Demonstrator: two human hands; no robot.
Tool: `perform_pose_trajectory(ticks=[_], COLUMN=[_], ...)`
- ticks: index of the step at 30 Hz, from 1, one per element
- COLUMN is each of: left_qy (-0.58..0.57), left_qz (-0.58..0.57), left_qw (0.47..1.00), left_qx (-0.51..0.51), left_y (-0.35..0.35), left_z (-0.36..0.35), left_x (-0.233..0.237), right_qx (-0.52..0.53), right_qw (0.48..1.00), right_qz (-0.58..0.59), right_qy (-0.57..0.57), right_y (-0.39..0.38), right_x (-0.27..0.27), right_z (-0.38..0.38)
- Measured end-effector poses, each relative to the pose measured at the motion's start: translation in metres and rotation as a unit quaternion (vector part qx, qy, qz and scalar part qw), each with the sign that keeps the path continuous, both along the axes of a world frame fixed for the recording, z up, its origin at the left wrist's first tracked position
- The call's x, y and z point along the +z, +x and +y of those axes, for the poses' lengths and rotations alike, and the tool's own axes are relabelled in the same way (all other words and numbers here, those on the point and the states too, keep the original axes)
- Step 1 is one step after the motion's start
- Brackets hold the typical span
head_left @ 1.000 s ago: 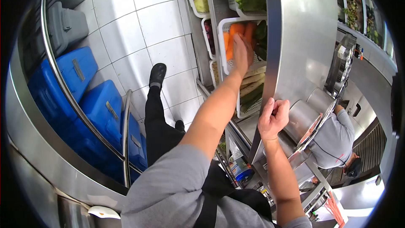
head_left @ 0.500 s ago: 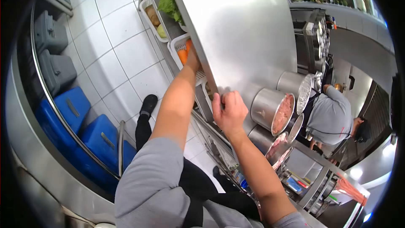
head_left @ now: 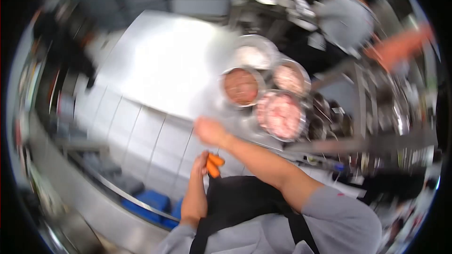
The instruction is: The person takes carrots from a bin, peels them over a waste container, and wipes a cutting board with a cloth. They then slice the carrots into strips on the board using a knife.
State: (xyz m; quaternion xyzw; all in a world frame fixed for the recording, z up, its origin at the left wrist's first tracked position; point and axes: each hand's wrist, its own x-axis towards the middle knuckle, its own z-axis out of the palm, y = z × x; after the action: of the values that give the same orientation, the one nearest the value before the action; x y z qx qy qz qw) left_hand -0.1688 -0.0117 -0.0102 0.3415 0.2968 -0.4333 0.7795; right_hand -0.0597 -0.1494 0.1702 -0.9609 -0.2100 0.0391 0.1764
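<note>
Carrots (head_left: 214,165): two, orange, clamped in left hand (head_left: 201,164), held low before the black apron (head_left: 245,202), over the tiled floor (head_left: 150,136). Right hand (head_left: 210,131): at steel worktop (head_left: 160,61) edge, grip unreadable through blur. Pots of meat (head_left: 241,86) just beyond.

room over steel counter (head_left: 160,66); meat pots (head_left: 241,86) close beside right hand (head_left: 209,131)

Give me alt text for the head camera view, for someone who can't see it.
Blurred view down a person's own arms: the left hand grips orange carrots, and the right hand is by the edge of a steel counter. Round metal pots of pink meat stand at the counter's right end.
</note>
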Motion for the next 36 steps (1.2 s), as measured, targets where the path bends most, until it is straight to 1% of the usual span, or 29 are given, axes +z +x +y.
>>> perform_pose_trajectory(ticks=[1, 2, 3, 4, 5, 6, 8, 9, 10, 11, 12, 13, 14, 15, 16, 18, 20, 21, 22, 23, 24, 25, 26, 28, 30, 32, 34, 35, 36], left_qy=[-0.032, -0.061, -0.172, -0.263, -0.133, -0.090, -0.075, -0.009, 0.045, -0.194, -0.136, -0.061, 0.019, 0.003, -0.006, -0.045, -0.071, -0.068, -0.065, -0.100, -0.088, -0.072, -0.078, 0.001, 0.004, 0.012, 0.011, 0.029, 0.030], left_qz=[-0.016, -0.025, 0.067, 0.156, -0.041, -0.149, -0.331, -0.495, -0.642, -0.770, -0.703, -0.629, -0.559, -0.588, -0.594, -0.576, -0.602, -0.596, -0.587, -0.567, -0.485, -0.396, -0.385, -0.221, -0.175, -0.134, -0.052, -0.060, -0.035], left_qw=[0.998, 0.992, 0.972, 0.931, 0.905, 0.833, 0.649, 0.525, 0.387, 0.213, 0.235, 0.253, 0.260, 0.180, 0.163, 0.088, 0.044, 0.013, -0.021, -0.046, -0.007, 0.031, 0.015, 0.160, 0.135, 0.113, 0.114, 0.115, 0.137], left_qx=[-0.051, -0.108, -0.146, -0.198, -0.402, -0.526, -0.681, -0.692, -0.661, -0.570, -0.657, -0.733, -0.788, -0.788, -0.787, -0.812, -0.794, -0.800, -0.807, -0.816, -0.870, -0.915, -0.919, -0.962, -0.975, -0.984, -0.992, -0.991, -0.990], left_y=[0.001, -0.005, -0.006, -0.007, -0.001, 0.006, 0.010, -0.005, -0.017, -0.004, -0.026, -0.049, -0.074, -0.087, -0.106, -0.143, -0.190, -0.216, -0.244, -0.276, -0.304, -0.332, -0.358, -0.410, -0.452, -0.478, -0.508, -0.524, -0.534], left_z=[-0.020, -0.033, -0.021, -0.032, -0.043, -0.073, -0.122, -0.139, -0.159, -0.183, -0.209, -0.235, -0.263, -0.293, -0.323, -0.383, -0.434, -0.459, -0.482, -0.507, -0.533, -0.554, -0.565, -0.588, -0.608, -0.624, -0.644, -0.650, -0.661], left_x=[0.020, 0.037, -0.099, -0.116, -0.098, -0.057, -0.008, 0.022, 0.047, -0.014, 0.021, 0.062, 0.115, 0.105, 0.104, 0.107, 0.117, 0.123, 0.131, 0.140, 0.129, 0.117, 0.121, 0.135, 0.131, 0.121, 0.111, 0.108, 0.090], right_qx=[-0.010, -0.002, 0.013, 0.024, -0.023, -0.066, -0.098, -0.163, -0.222, -0.290, -0.356, -0.380, -0.465, -0.544, -0.558, -0.689, -0.738, -0.743, -0.752, -0.783, -0.808, -0.826, -0.833, -0.830, -0.848, -0.855, -0.869, -0.873, -0.877], right_qw=[0.996, 0.987, 0.977, 0.980, 0.972, 0.962, 0.914, 0.905, 0.890, 0.882, 0.870, 0.863, 0.832, 0.793, 0.785, 0.675, 0.604, 0.579, 0.565, 0.497, 0.423, 0.391, 0.372, 0.321, 0.305, 0.251, 0.223, 0.202, 0.182], right_qz=[0.072, 0.154, 0.209, 0.194, 0.210, 0.216, 0.350, 0.360, 0.376, 0.335, 0.290, 0.278, 0.222, 0.164, 0.153, 0.180, 0.116, 0.069, 0.064, 0.021, -0.022, -0.040, -0.038, -0.118, -0.129, -0.160, -0.170, -0.186, -0.199], right_qy=[0.059, 0.052, 0.032, 0.046, 0.101, 0.151, 0.183, 0.158, 0.133, 0.161, 0.180, 0.183, 0.204, 0.221, 0.220, 0.192, 0.277, 0.328, 0.334, 0.374, 0.410, 0.405, 0.409, 0.440, 0.414, 0.425, 0.408, 0.403, 0.396], right_y=[-0.033, -0.066, -0.099, -0.136, -0.175, -0.211, -0.256, -0.280, -0.306, -0.339, -0.372, -0.403, -0.433, -0.465, -0.497, -0.552, -0.606, -0.634, -0.654, -0.670, -0.683, -0.693, -0.702, -0.721, -0.741, -0.763, -0.785, -0.796, -0.810], right_x=[0.022, 0.033, 0.022, -0.025, -0.005, 0.018, 0.036, 0.032, 0.026, 0.031, 0.039, 0.035, 0.027, 0.019, 0.013, 0.000, -0.004, -0.004, 0.001, 0.006, 0.014, 0.028, 0.035, 0.052, 0.070, 0.084, 0.099, 0.097, 0.096], right_z=[-0.009, -0.021, -0.033, -0.046, -0.069, -0.096, -0.143, -0.165, -0.185, -0.206, -0.224, -0.236, -0.250, -0.262, -0.272, -0.286, -0.294, -0.297, -0.298, -0.297, -0.294, -0.292, -0.287, -0.285, -0.282, -0.290, -0.307, -0.316, -0.325])
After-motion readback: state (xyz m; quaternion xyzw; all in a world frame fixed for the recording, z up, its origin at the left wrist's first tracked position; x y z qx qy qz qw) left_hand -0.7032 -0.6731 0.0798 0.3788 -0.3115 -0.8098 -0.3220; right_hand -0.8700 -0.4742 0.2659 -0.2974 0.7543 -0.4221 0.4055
